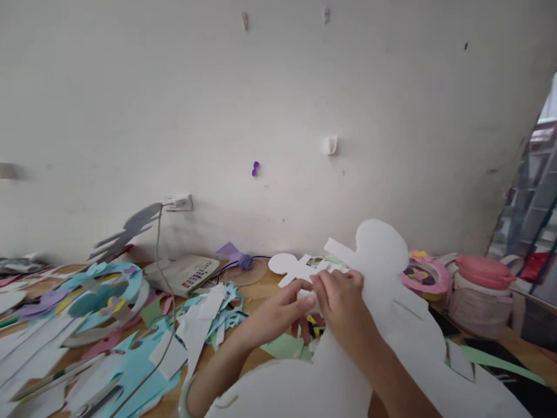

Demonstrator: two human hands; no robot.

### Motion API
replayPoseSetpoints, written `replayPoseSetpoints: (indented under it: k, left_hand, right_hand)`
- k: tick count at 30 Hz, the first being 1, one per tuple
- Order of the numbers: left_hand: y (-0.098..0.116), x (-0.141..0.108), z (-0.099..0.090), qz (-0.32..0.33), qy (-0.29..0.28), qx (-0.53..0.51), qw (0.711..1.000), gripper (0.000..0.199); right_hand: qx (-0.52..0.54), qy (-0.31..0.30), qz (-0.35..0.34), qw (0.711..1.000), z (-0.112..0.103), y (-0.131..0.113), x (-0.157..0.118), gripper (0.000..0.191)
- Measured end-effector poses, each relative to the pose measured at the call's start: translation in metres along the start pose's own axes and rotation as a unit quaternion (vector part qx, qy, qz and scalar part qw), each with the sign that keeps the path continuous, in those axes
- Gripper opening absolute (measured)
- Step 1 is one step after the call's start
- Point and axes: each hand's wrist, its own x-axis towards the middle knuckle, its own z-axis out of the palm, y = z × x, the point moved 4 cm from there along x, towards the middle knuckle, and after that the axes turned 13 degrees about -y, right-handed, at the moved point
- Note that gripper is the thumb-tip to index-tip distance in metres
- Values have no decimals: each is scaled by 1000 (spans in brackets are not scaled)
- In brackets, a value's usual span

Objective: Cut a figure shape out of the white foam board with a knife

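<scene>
My left hand (285, 307) and my right hand (342, 296) meet near the middle of the view, fingers bent and pinched together on a small white piece (308, 295) between them. Its exact shape is mostly covered by my fingers. Below and to the right spreads a large white cut-out sheet (383, 325) with a rounded top and a narrow side tab, standing up close to my right forearm. Behind my hands lies a smaller white cut-out (285, 265) with a rounded end. Green scraps (285, 346) show under my left hand.
Left of my hands, blue scraps (143, 371), scissors (98, 400) and a telephone-like keypad device (187, 274) crowd the wooden table. A cord (159, 261) runs from the wall socket (178, 203). At right are a pink ring (439, 281) and a pink-lidded container (483, 290).
</scene>
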Motion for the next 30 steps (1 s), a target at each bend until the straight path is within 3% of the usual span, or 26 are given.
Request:
replayPoseSetpoints:
  k: [4, 7, 11, 14, 17, 19, 21, 25, 30]
  left_hand:
    - [-10, 11, -1, -15, 6, -50, 999, 57]
    - [-14, 13, -4, -36, 22, -38, 998, 54]
    - [-16, 9, -15, -38, 76, -8, 996, 48]
    - [-16, 5, -25, -38, 96, 2, 995, 43]
    - [-18, 3, -33, -48, 93, 24, 994, 39]
    - [-22, 4, -35, -66, 87, 56, 992, 35]
    - [-29, 6, -37, -92, 79, 86, 989, 31]
    - [-42, 12, -39, -154, 56, 129, 978, 25]
    - [-53, 16, -35, -206, 28, 203, 957, 24]
  right_hand:
    - [52, -22, -9, 998, 15, -5, -2, 35]
    - [55, -41, 17, 997, 11, 4, 2, 27]
    - [47, -93, 189, 976, -19, 37, 4, 23]
    - [35, -226, 335, 914, -41, 80, -13, 44]
    - [31, -354, 399, 845, -50, 123, -40, 53]
    - [84, -447, 419, 786, -43, 140, -56, 47]
    - [111, -504, 418, 748, -33, 145, -62, 42]
    - [118, -579, 404, 698, -6, 141, -55, 38]
    - [120, -624, 415, 651, 27, 150, -57, 36]
